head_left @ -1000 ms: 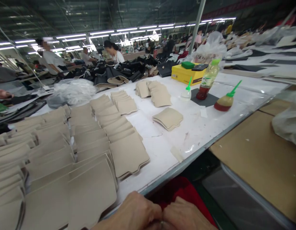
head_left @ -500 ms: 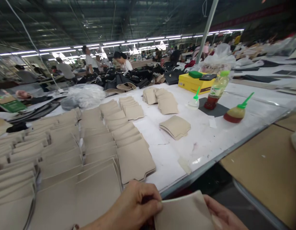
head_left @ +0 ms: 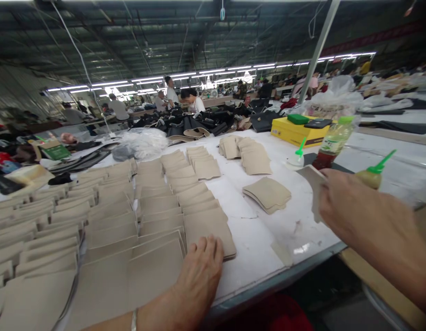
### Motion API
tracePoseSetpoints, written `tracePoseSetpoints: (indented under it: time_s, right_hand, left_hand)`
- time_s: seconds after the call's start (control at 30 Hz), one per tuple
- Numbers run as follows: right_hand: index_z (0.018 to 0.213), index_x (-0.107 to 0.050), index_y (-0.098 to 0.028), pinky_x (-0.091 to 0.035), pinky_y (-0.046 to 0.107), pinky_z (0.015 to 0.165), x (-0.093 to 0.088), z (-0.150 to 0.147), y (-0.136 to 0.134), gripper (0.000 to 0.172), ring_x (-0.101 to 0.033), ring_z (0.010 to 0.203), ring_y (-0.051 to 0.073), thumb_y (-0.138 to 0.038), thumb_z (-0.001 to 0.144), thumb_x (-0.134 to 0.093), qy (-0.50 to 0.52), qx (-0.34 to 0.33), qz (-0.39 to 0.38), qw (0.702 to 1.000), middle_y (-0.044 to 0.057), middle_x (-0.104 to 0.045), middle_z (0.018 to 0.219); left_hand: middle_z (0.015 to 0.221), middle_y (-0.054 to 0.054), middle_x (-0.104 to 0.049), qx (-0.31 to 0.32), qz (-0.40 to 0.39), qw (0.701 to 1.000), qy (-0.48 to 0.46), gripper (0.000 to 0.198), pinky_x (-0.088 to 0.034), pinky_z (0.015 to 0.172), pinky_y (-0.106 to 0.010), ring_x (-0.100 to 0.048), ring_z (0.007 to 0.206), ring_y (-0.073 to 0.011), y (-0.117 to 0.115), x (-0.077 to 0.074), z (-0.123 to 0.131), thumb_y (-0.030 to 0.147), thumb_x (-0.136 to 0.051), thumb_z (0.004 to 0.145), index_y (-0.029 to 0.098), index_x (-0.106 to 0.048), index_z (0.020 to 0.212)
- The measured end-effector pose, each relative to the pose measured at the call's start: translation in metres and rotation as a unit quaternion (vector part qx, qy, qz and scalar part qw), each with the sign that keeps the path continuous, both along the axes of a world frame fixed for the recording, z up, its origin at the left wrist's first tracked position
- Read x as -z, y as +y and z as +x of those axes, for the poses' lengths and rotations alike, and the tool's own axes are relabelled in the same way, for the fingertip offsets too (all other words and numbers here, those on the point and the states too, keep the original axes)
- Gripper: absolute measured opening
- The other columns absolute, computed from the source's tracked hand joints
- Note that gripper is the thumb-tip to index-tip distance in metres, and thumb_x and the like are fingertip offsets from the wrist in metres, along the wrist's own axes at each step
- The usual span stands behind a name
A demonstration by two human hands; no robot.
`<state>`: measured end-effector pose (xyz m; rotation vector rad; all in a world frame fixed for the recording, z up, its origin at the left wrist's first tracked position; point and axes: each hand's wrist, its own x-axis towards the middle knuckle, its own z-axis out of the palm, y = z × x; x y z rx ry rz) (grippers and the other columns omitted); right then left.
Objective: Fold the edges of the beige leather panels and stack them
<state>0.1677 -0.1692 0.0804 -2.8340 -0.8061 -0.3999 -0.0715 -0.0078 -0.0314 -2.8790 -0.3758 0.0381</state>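
Observation:
My left hand (head_left: 199, 272), a bracelet at its wrist, rests with its fingers laid over the near edge of a beige leather-like panel (head_left: 208, 227). That panel tops the closest pile in a row of overlapping pieces. Over on the right, my right hand (head_left: 354, 207) is closed on a beige panel (head_left: 311, 184), held up above the table so that it shows partly edge-on. Between the hands lies a small stack of beige panels (head_left: 268, 193). Behind it, more fanned panels (head_left: 256, 156) lie on the white table (head_left: 247, 248).
Long rows of overlapping beige panels (head_left: 112, 220) cover the table's left side. Beyond my right hand stand a bottle of dark red liquid (head_left: 332, 142), small squeeze bottles with green nozzles (head_left: 297, 158) and a yellow box (head_left: 296, 131). Clear plastic (head_left: 142, 142) and dark bag pieces lie farther back.
My hands were together over a beige panel at the table's front edge. Now the right hand has carried a panel up and right, and the left has moved onto the nearest pile.

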Motion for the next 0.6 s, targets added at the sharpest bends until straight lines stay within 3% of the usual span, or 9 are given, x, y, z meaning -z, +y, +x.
tracePoseSetpoints:
  time_s: [0.1, 0.17, 0.27, 0.4, 0.5, 0.6]
  right_hand:
    - [0.112, -0.056, -0.007, -0.048, 0.048, 0.07, 0.02, 0.009, 0.05, 0.031, -0.067, 0.088, 0.037, -0.011, 0.099, -0.027, -0.003, -0.036, -0.023, 0.999, 0.024, -0.061, 0.105]
    - [0.111, -0.056, -0.011, -0.051, 0.043, 0.074, 0.045, 0.018, 0.071, 0.024, -0.066, 0.087, 0.026, -0.022, 0.103, -0.036, 0.022, -0.053, -0.029, 0.998, 0.015, -0.062, 0.106]
    - [0.111, -0.058, -0.014, -0.053, 0.044, 0.08, 0.079, 0.028, 0.087, 0.034, -0.063, 0.089, 0.023, -0.045, 0.101, -0.049, 0.072, -0.082, -0.015, 0.994, 0.009, -0.062, 0.106]
    - [0.12, -0.056, -0.013, -0.048, 0.047, 0.084, 0.097, 0.019, 0.085, 0.037, -0.06, 0.097, 0.028, -0.043, 0.1, -0.048, 0.147, -0.153, 0.064, 0.975, 0.014, -0.058, 0.116]
    - [0.113, -0.061, -0.015, -0.048, 0.039, 0.079, 0.103, -0.006, 0.077, 0.04, -0.062, 0.087, 0.026, -0.046, 0.098, -0.041, 0.269, -0.227, 0.141, 0.925, 0.01, -0.063, 0.099]
    - [0.106, -0.064, -0.013, -0.044, 0.029, 0.051, 0.111, -0.035, 0.068, 0.056, -0.054, 0.054, 0.019, -0.062, 0.091, -0.04, 0.44, -0.261, 0.187, 0.839, 0.001, -0.055, 0.06]
  left_hand:
    - [0.121, -0.02, -0.06, 0.019, 0.02, 0.999, -0.016, 0.049, -0.055, 0.083, -0.048, -0.06, 0.102, -0.0317, -0.003, -0.001, 0.002, 0.001, -0.042, 0.084, 0.002, -0.051, 0.132]
    - [0.117, -0.019, -0.061, 0.04, 0.022, 0.998, -0.033, 0.045, -0.054, 0.083, -0.046, -0.059, 0.1, -0.03, -0.002, -0.002, 0.003, 0.003, -0.044, 0.085, 0.002, -0.051, 0.129]
    - [0.115, -0.016, -0.061, 0.056, 0.007, 0.997, -0.046, 0.04, -0.053, 0.085, -0.041, -0.058, 0.099, -0.0268, 0.001, 0.0, 0.001, 0.005, -0.044, 0.088, 0.003, -0.051, 0.127]
    - [0.118, -0.013, -0.06, 0.076, -0.027, 0.995, -0.058, 0.039, -0.049, 0.089, -0.038, -0.056, 0.1, -0.0247, 0.005, -0.001, -0.004, 0.007, -0.042, 0.091, 0.006, -0.048, 0.13]
    - [0.12, -0.013, -0.06, 0.12, -0.036, 0.987, -0.102, 0.04, -0.046, 0.089, -0.039, -0.054, 0.1, -0.0241, 0.006, -0.008, -0.007, 0.01, -0.038, 0.095, 0.007, -0.045, 0.134]
    - [0.113, -0.014, -0.063, 0.207, -0.035, 0.962, -0.173, 0.039, -0.044, 0.077, -0.037, -0.054, 0.09, -0.0218, 0.003, -0.014, -0.006, 0.017, -0.035, 0.097, 0.004, -0.047, 0.132]
